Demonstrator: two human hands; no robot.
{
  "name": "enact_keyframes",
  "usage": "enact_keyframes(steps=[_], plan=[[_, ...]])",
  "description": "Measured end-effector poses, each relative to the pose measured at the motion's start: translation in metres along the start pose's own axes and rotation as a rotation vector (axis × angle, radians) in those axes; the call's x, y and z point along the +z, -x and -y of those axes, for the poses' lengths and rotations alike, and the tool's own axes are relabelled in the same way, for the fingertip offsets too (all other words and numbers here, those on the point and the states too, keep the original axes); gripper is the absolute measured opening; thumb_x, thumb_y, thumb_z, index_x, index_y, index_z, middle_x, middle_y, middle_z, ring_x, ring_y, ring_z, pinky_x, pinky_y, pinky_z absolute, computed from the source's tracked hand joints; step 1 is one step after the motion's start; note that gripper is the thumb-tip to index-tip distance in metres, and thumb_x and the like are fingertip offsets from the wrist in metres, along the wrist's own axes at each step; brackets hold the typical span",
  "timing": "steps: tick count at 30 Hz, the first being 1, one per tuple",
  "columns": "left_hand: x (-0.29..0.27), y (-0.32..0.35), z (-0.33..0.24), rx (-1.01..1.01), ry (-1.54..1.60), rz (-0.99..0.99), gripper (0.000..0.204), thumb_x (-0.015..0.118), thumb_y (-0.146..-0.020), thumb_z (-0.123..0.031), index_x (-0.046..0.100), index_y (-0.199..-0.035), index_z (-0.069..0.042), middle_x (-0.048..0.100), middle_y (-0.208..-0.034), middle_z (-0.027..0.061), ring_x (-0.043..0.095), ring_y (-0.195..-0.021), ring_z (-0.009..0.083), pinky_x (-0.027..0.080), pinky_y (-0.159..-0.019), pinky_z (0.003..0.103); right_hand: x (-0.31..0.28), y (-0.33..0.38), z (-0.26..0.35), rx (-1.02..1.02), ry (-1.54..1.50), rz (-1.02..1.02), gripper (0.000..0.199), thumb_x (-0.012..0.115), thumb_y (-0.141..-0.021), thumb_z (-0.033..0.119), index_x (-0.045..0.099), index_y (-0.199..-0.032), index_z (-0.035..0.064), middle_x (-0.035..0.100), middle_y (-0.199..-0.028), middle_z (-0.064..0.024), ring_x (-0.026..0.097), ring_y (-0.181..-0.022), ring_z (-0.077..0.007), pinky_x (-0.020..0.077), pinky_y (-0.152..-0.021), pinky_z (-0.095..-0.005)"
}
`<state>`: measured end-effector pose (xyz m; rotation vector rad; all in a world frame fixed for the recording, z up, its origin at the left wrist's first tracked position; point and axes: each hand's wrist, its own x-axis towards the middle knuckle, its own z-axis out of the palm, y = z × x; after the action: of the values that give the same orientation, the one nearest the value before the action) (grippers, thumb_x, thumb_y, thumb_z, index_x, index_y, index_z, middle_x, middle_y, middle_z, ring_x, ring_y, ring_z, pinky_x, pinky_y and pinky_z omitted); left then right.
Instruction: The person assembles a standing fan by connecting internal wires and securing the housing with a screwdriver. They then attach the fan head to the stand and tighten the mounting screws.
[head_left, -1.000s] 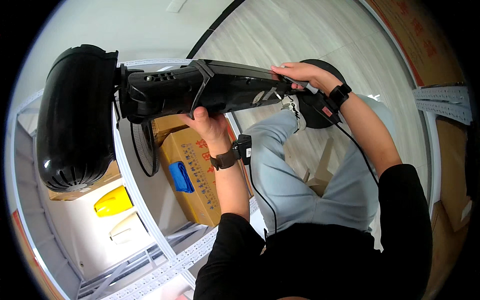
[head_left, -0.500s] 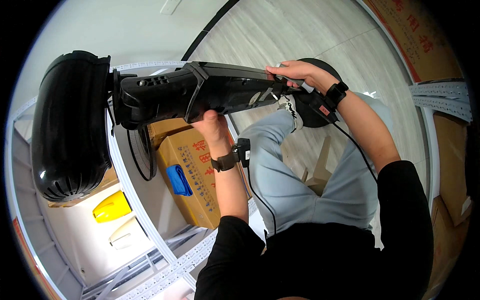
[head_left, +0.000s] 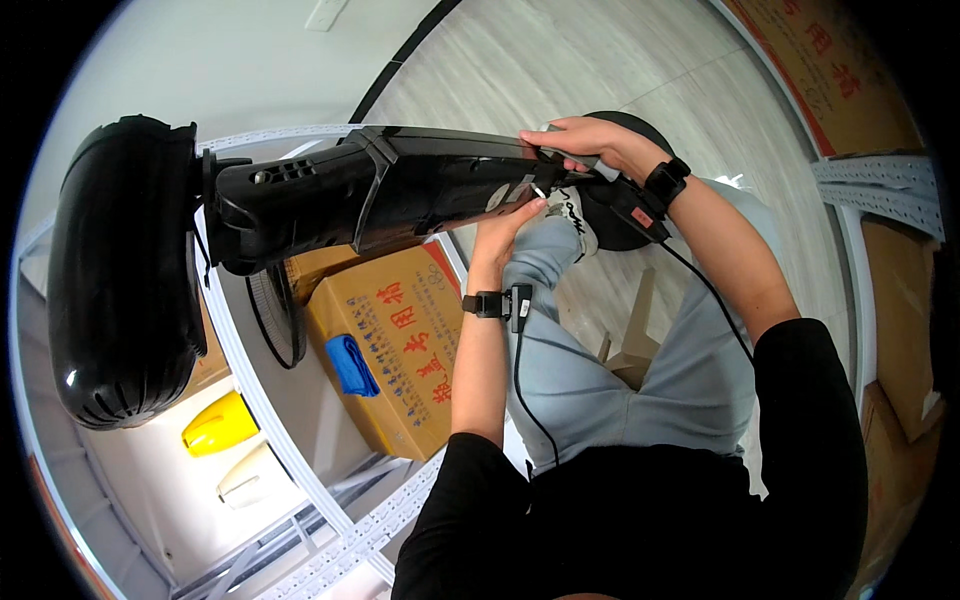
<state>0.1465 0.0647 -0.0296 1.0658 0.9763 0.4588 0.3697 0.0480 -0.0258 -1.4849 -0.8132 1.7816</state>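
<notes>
A long black appliance (head_left: 440, 190) with a bulky rounded head (head_left: 125, 270) lies slantwise across the view, vent slots at the head's lower end. My left hand (head_left: 505, 235) grips the underside of its body near the right end, thumb showing and the other fingers hidden behind it. At that end, my right hand (head_left: 605, 145) is closed round a slim grey handle-like piece (head_left: 597, 168), whose kind I cannot make out. A small white tip (head_left: 537, 190) shows by my left thumb. Beneath the right hand lies a round black disc (head_left: 630, 215).
A metal shelf frame (head_left: 290, 440) stands at left, with a cardboard box (head_left: 400, 340) carrying a folded blue cloth (head_left: 352, 365). A round wire-mesh grille (head_left: 280, 315), a yellow shell (head_left: 220, 425) and a cream shell (head_left: 255, 477) are there too. Cardboard boxes (head_left: 905, 330) fill shelving at right.
My left hand has slid rightward along the appliance's underside, toward its right end. The appliance's head has shifted slightly left and down. My right hand keeps its hold, moving slightly left.
</notes>
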Motion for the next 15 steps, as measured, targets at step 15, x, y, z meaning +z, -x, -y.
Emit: enact_keyframes(steps=[15], plan=[[0.006, 0.001, 0.007, 0.155, -0.13, -0.098, 0.037, 0.08, -0.073, -0.002, 0.064, -0.106, 0.002, 0.064, -0.104, 0.0052, 0.059, -0.094, 0.0135, 0.048, -0.085, 0.027, -0.001, -0.005, -0.003, -0.027, 0.048, 0.034, 0.063, 0.059, -0.084, 0.064, 0.059, -0.095, 0.0027, 0.05, -0.076, 0.0006, 0.046, -0.061, -0.007, 0.0359, -0.048, -0.0216]])
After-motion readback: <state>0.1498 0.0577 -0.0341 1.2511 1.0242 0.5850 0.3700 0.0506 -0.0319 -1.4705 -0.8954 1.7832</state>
